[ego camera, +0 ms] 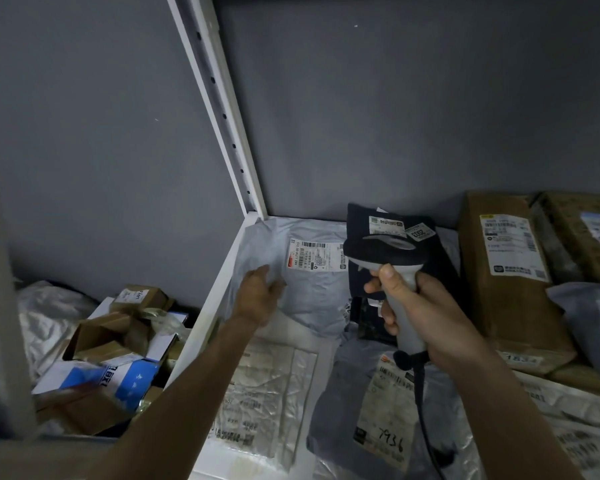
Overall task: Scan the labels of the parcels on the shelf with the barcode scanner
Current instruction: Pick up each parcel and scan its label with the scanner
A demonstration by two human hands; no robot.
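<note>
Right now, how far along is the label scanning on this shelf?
Done: nothing visibly marks any parcel as scanned. In hand: the right hand grips the barcode scanner, aimed toward the grey mailer's label, while the left hand rests on that mailer. Left: likely the black parcel and brown box.

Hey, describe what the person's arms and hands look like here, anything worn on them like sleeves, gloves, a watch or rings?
Both forearms are bare as far as the frame shows: no sleeves in view. The left hand and right hand wear no gloves. No watch or wristband shows on either wrist, and no rings are visible on the fingers that show, though the dim light makes small details hard to confirm.
</note>
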